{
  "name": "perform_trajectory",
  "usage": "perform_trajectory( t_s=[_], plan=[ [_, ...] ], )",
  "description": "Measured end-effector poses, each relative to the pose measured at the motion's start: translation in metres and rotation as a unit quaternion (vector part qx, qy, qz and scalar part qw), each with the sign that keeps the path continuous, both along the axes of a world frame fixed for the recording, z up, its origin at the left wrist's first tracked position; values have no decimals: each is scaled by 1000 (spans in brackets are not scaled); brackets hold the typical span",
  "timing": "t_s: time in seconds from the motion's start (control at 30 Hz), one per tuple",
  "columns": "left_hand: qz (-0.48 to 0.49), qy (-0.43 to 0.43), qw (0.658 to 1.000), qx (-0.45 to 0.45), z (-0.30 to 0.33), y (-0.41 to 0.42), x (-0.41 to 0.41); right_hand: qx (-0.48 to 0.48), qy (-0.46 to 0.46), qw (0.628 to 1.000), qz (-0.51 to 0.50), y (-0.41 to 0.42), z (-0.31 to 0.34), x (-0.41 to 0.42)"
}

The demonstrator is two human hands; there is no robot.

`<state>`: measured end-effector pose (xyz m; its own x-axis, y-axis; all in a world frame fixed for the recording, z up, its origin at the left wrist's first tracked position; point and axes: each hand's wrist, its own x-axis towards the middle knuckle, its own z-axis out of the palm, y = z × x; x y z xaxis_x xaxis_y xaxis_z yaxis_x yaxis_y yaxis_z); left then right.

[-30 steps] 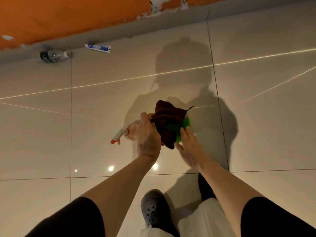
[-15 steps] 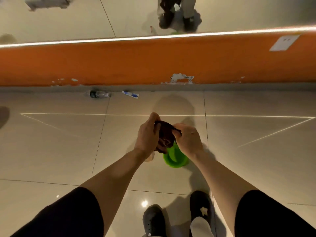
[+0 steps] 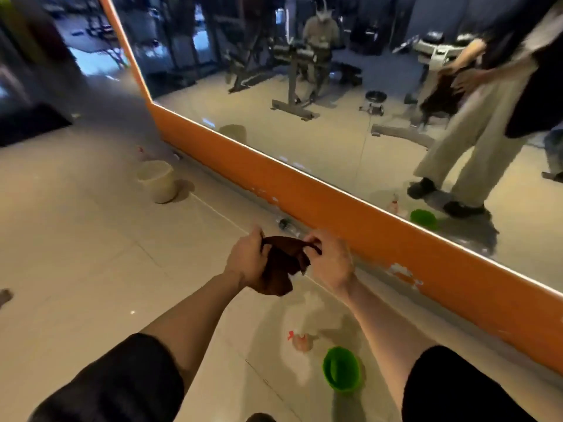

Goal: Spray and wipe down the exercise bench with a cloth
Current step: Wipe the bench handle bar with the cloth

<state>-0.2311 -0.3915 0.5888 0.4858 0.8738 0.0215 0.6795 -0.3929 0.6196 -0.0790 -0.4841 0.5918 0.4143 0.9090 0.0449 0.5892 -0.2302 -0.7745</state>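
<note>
A dark brown cloth point(image 3: 281, 266) hangs between my two hands at chest height over the tiled floor. My left hand point(image 3: 245, 260) grips its left part and my right hand point(image 3: 330, 260) pinches its upper right corner. Below, on the floor, a clear spray bottle point(image 3: 301, 341) with a red nozzle stands beside a small green bucket point(image 3: 341, 368). No exercise bench shows on my side; gym machines point(image 3: 295, 74) appear only as reflections in the wall mirror.
A large mirror with an orange frame point(image 3: 350, 214) runs along the right. A pale bucket point(image 3: 157, 179) stands on the floor by the frame, and a plastic bottle point(image 3: 286, 223) lies at its base. A person's reflection point(image 3: 475, 117) stands in the mirror.
My view has lifted and turned left, from the floor to the mirror wall. The hands have risen with the cloth away from the green bucket, which now stands lower right with the spray bottle.
</note>
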Motion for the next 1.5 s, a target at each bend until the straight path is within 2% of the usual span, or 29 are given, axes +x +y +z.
perform_trajectory(
  t_s=[0.1, 0.2, 0.27, 0.33, 0.47, 0.6, 0.7, 0.83, 0.93, 1.1, 1.2, 1.3, 1.4, 1.5],
  plan=[
    [149, -145, 975, -77, 33, -11, -62, 26, 33, 993, 114, 15, 26, -75],
    [238, -310, 909, -143, 62, -34, -138, 52, 8, 971, 234, 20, 46, -157],
    [300, -377, 865, -140, 81, -56, -191, 67, 7, 950, 306, 20, 59, -213],
    [355, -407, 835, -102, 94, -77, -245, 72, -2, 922, 379, 15, 71, -271],
    [452, -389, 803, 8, 112, -120, -361, 73, -11, 860, 504, -1, 96, -392],
    [514, -367, 774, 53, 127, -169, -478, 106, -7, 820, 562, -13, 113, -515],
    [560, -335, 755, 72, 136, -213, -562, 97, 1, 794, 600, -37, 123, -609],
    [625, -306, 710, 107, 135, -275, -655, 104, 13, 710, 696, -89, 127, -716],
    [670, -284, 669, 151, 136, -319, -702, 70, 50, 655, 751, -126, 126, -774],
    [726, -317, 579, 192, 127, -389, -756, 5, 116, 566, 816, -180, 119, -855],
    [769, -304, 521, 213, 111, -425, -771, 16, 136, 539, 831, -216, 110, -897],
    [815, -256, 470, 223, 97, -448, -784, 29, 123, 516, 847, -242, 93, -937],
    [854, -199, 426, 223, 82, -458, -798, 41, 88, 491, 866, -245, 84, -972],
    [891, -187, 370, 186, 67, -457, -803, 55, 54, 456, 887, -229, 78, -1004]
  ],
)
